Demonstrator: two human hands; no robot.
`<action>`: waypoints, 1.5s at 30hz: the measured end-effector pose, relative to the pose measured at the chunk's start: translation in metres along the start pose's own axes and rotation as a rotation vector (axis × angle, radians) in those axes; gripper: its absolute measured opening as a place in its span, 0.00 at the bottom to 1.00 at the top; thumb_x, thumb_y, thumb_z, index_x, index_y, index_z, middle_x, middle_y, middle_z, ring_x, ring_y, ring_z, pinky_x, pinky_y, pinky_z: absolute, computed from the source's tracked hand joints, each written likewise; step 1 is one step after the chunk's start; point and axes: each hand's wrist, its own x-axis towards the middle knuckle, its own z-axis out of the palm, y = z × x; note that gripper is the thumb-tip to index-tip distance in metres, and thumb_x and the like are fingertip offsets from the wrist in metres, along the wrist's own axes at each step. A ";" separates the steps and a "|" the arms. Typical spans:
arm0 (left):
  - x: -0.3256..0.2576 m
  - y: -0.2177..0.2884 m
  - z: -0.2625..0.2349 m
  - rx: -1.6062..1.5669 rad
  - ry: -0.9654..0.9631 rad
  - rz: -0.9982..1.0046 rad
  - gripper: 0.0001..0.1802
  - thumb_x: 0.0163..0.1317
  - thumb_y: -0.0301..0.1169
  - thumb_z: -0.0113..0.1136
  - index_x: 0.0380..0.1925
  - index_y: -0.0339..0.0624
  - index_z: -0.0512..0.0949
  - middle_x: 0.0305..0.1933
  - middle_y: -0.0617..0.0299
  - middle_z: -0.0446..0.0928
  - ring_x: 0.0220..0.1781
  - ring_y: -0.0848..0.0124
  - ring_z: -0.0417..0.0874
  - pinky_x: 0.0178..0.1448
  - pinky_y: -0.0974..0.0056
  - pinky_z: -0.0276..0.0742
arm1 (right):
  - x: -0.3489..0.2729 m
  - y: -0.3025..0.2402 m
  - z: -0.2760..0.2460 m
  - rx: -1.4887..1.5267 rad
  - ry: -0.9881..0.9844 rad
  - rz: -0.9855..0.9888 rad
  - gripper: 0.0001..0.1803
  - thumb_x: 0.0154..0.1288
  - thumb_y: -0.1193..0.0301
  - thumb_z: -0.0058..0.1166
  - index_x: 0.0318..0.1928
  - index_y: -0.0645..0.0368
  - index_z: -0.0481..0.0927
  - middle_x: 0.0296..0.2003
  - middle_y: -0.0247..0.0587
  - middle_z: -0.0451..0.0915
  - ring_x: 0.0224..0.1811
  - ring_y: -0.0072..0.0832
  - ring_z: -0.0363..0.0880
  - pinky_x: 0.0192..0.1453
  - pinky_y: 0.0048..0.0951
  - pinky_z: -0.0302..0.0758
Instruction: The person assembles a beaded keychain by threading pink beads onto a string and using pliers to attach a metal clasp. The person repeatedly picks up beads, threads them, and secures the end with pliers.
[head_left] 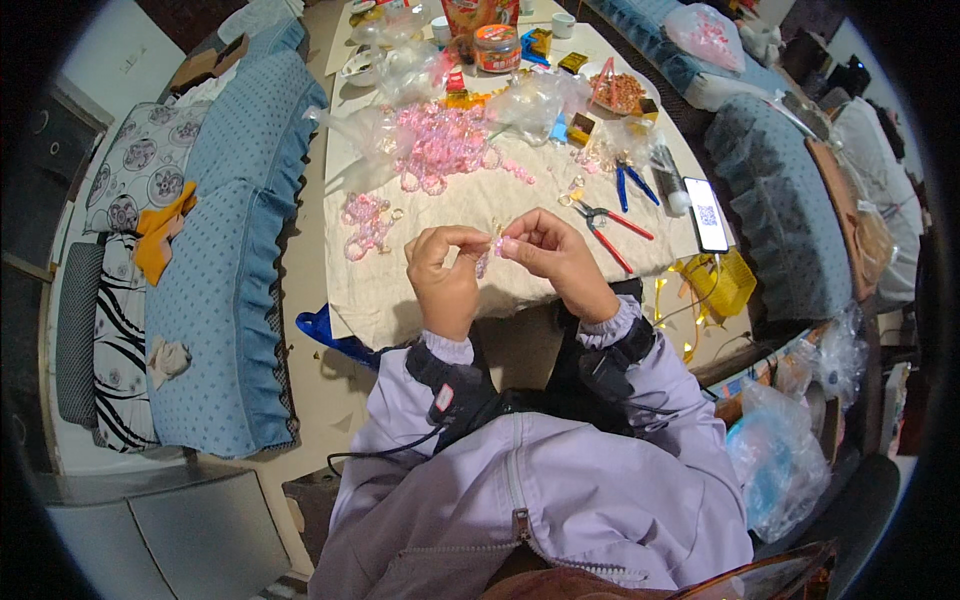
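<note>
Two hands meet at frame centre, over the near edge of a long table (520, 205) covered in a pale cloth. Largest first: blue quilted sofas flank the table — one (225, 270) fills the left of the frame, another (780, 200) runs down the right. The person's lilac jacket (540, 500) takes up the lower middle.

On the cloth, upper centre, a heap of pink beads (440, 140) spills from clear bags; a smaller pink cluster (365, 222) lies left of the hands. A jar with an orange label (497, 48) stands at the top. Right of centre: red-handled pliers (612, 228), blue-handled pliers (630, 183), a phone (708, 214) at the table's right edge. A yellow basket (728, 282) hangs just below that edge.

Left hand (445, 270) — thumb and forefinger closed in a pinch, other fingers curled. Right hand (550, 255) — likewise pinching, fingertips turned toward the left hand. Between them a small pink bead piece (486, 262), held just above the table edge; too small to tell whether thread or wire runs through it.

Judgement: the step looks like assembly of one bead unit, joining or threading at the fingertips. The next move likely calls for a steady pinch and fine alignment, both hands close together.
</note>
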 end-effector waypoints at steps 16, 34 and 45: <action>-0.006 -0.002 0.008 -0.164 0.012 -0.108 0.08 0.53 0.18 0.69 0.29 0.45 0.83 0.34 0.65 0.84 0.42 0.67 0.81 0.53 0.63 0.72 | -0.007 -0.007 0.003 -0.396 0.067 -0.252 0.06 0.70 0.71 0.61 0.41 0.59 0.80 0.36 0.26 0.78 0.32 0.11 0.69 0.36 0.17 0.66; -0.011 -0.012 0.006 -0.821 -0.363 -0.399 0.09 0.69 0.26 0.62 0.45 0.38 0.74 0.43 0.63 0.78 0.46 0.75 0.78 0.55 0.67 0.72 | -0.010 -0.027 0.008 -1.192 0.074 -0.655 0.10 0.57 0.72 0.63 0.37 0.56 0.75 0.31 0.41 0.74 0.31 0.41 0.80 0.30 0.39 0.76; -0.007 -0.011 -0.003 -0.850 -0.452 -0.436 0.09 0.68 0.27 0.62 0.44 0.37 0.75 0.41 0.62 0.79 0.42 0.77 0.79 0.50 0.70 0.75 | -0.010 -0.026 0.005 -1.176 0.007 -0.554 0.15 0.59 0.69 0.65 0.42 0.57 0.72 0.36 0.43 0.75 0.31 0.43 0.80 0.31 0.39 0.74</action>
